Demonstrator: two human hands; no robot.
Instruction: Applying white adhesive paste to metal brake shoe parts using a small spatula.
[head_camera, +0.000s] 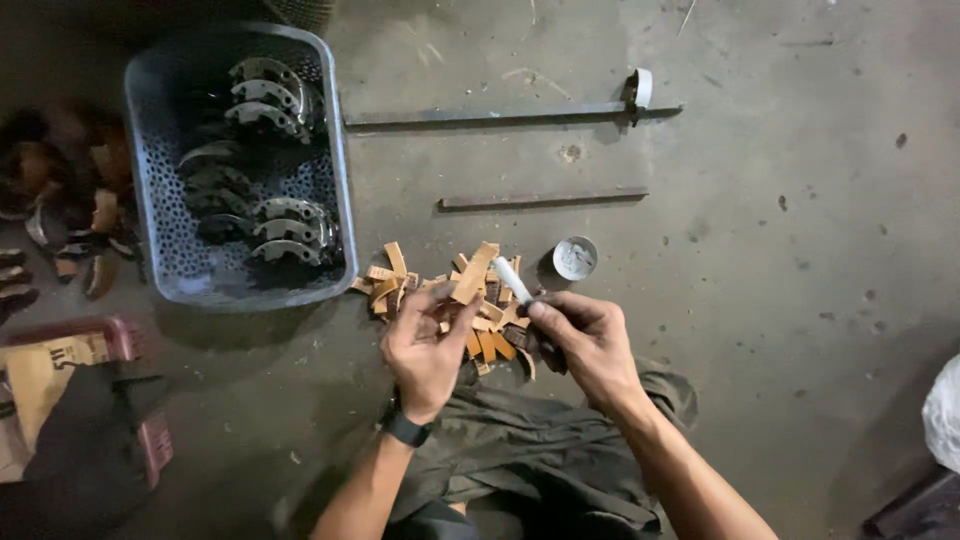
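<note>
My left hand (425, 345) holds a curved tan lining strip (472, 275) by its lower end, above a pile of similar tan strips (440, 300) on the concrete floor. My right hand (585, 340) grips a short white stick or tube (513, 281), its tip close to the held strip. A small round open tin (575, 258) sits just beyond the right hand. A black watch band is on my left wrist.
A blue perforated plastic basket (338, 170) at upper left holds several curved metal brake shoes. Two long metal bars (540, 200) lie on the floor beyond the pile. Dark worn parts lie at far left, a pink crate (150, 440) at lower left.
</note>
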